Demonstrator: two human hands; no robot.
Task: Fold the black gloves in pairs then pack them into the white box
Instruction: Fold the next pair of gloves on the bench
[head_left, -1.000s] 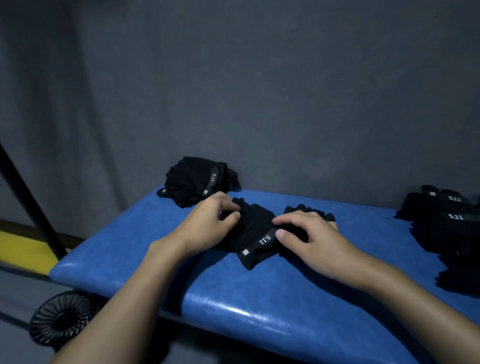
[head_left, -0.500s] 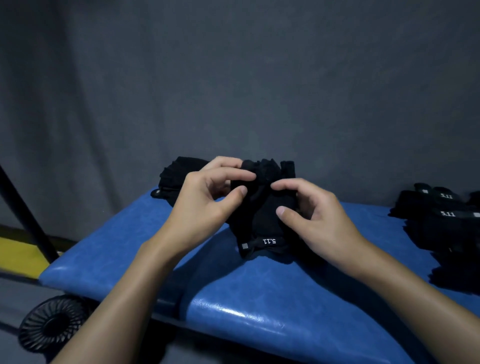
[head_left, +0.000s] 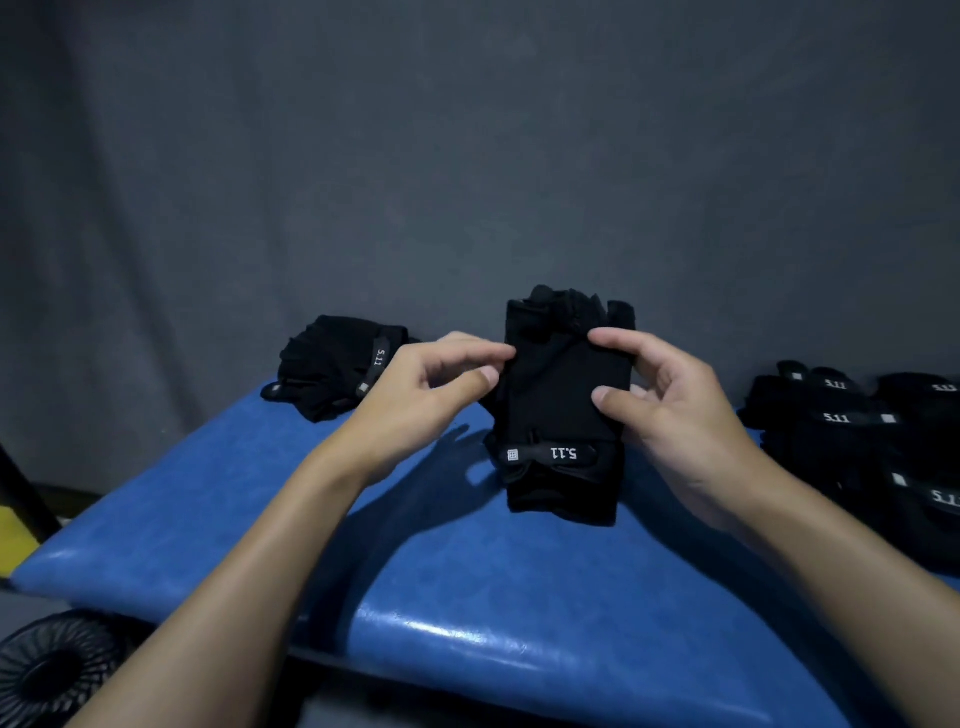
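Left hand (head_left: 431, 395) pinches left edge of black gloves (head_left: 561, 405), right hand (head_left: 670, 415) pinches right edge. Pair upright at frame centre, above blue bench (head_left: 467, 597); strap reads "5.11" upside down. Folded pair (head_left: 332, 374) centre left and glove pile (head_left: 857, 431) at right edge, both marked "5.11".

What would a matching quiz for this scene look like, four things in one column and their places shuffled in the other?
Things:
1. held gloves
2. folded pair
3. glove pile
4. black fan

Places:
A. below the blue bench, near left
B. gripped by left hand and right hand
C. bench's right end
D. bench's far left corner

Pairs: 1-B, 2-D, 3-C, 4-A
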